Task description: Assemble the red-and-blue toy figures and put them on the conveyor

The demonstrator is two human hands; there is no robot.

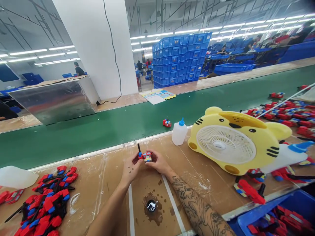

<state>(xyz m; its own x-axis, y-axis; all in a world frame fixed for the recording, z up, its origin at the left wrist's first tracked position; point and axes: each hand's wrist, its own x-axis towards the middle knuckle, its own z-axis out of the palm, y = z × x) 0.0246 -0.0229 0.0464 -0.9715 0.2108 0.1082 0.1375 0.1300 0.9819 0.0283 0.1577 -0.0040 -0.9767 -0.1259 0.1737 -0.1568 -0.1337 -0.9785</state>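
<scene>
My left hand (131,168) pinches a small red and blue plastic toy part (140,155) with a black rod pointing up. In my right hand (159,163) is a red toy vehicle body (147,156) with blue and yellow bits. The two pieces meet or nearly meet between my fingers; whether they are joined I cannot tell. Below my hands, a small black dish (151,206) with white glare sits on a wet, stained patch of the table. To the left lies a heap of red, blue and black toy parts (50,203).
A green conveyor belt (73,137) crosses beyond the table, carrying a red toy (167,123). Nearby stand a white bottle with a blue cap (179,132) and a yellow animal-faced fan (263,147). A blue bin (242,224) of red parts is at lower right.
</scene>
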